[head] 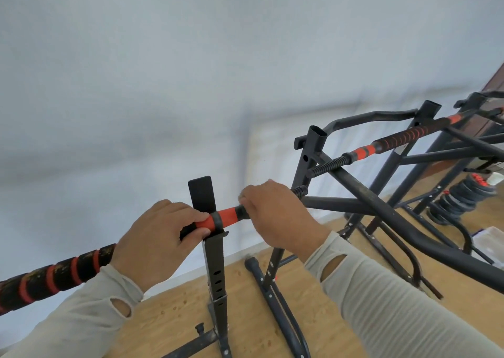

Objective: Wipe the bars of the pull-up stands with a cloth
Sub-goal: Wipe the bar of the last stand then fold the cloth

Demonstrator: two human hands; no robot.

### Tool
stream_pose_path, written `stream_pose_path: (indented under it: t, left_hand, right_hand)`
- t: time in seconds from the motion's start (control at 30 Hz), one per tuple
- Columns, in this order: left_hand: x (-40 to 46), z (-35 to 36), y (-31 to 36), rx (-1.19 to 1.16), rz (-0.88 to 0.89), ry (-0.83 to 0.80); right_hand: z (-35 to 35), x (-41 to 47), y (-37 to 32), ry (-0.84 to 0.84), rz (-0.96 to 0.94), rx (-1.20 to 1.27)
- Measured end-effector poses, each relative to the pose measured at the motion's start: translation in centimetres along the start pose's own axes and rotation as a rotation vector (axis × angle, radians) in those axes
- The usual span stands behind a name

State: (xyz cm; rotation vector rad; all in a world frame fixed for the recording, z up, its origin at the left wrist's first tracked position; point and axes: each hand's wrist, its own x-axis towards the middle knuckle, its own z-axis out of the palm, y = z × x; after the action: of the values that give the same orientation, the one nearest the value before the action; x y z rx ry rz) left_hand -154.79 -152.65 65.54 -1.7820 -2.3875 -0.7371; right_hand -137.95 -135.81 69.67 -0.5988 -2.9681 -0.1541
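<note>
- I have both hands on the nearest bar, the black-and-orange one that crosses the view from lower left to the middle.
- My left hand wraps the bar, thumb and fingers curled round it, just on the near side of the upright post whose cradle carries the bar.
- My right hand is curled over the bar on the far side of that post, close to the threaded end; the 2 hands are near each other with the orange band showing between them.
- I see no cloth in either hand; if one is tucked under a palm, I cannot tell.
- My judgement: wiping proper has not begun here, and these grips look more like steadying or seating the bar than rubbing it.
- To do the step well, I would keep the left grip firm so the bar does not roll in the cradle, bring a cloth under the right palm, and work outward from the grip in overlapping passes.
- The bar looks worn: left of my left hand its black foam with orange spiral bands shows scuffed, brownish patches that want extra pressure.
- A second stand's bar, well beyond my right hand, has the same orange-banded foam.
</note>
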Motion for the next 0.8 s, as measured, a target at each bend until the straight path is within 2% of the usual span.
stream_pose_path:
  t: [0.07, 0.17, 0.27, 0.3, 0.33, 0.43, 0.47, 0.53, 0.6, 0.67, 0.73, 0.8]
  left_hand:
    - [0.0, 0.0, 0.1, 0.001, -0.006, -0.001]
    - [-0.1, 0.0, 0.2, 0.011, -0.019, 0.0]
    - [-0.1, 0.0, 0.3, 0.012, -0.018, 0.01]
    - [-0.1, -0.1, 0.3, 0.012, -0.017, 0.01]
    - [0.0, -0.1, 0.3, 0.011, -0.016, 0.008]
    - [0.0, -0.1, 0.2, 0.011, -0.015, 0.004]
    - [0.0, -0.1, 0.2, 0.01, -0.017, 0.002]
    - [0.0, -0.1, 0.3, 0.014, -0.017, 0.004]
    - [0.1, -0.1, 0.4, 0.017, -0.019, -0.002]
    - [0.1, -0.2, 0.4, 0.012, -0.025, -0.007]
    - [0.1, -0.3, 0.3, 0.007, -0.026, -0.01]
    - [0.1, -0.2, 0.3, 0.008, -0.021, -0.013]
  right_hand:
    - [-0.4, -0.1, 1.1, -0.021, -0.014, 0.011]
    - [-1.7, -0.6, 5.8, -0.178, 0.021, -0.101]
    - [-1.4, -1.5, 10.3, -0.259, 0.168, -0.275]
    - [-1.1, -2.0, 11.2, -0.234, 0.242, -0.239]
    - [-0.8, -2.7, 11.2, -0.134, 0.39, -0.036]
    - [0.8, -4.3, 7.7, 0.327, 0.921, 0.791]
    - [1.5, -4.5, 5.8, 0.408, 1.067, 1.004]
    - [3.2, -4.2, 2.0, 0.482, 1.241, 1.401]
    - [4.4, -3.6, -0.8, 0.525, 1.273, 1.674]
    - [4.7, -2.8, -2.7, 0.533, 1.227, 1.883]
    - [4.2, -2.4, -3.8, 0.478, 1.155, 2.082]
    - [3.8, -2.5, -4.0, 0.403, 1.069, 2.146]
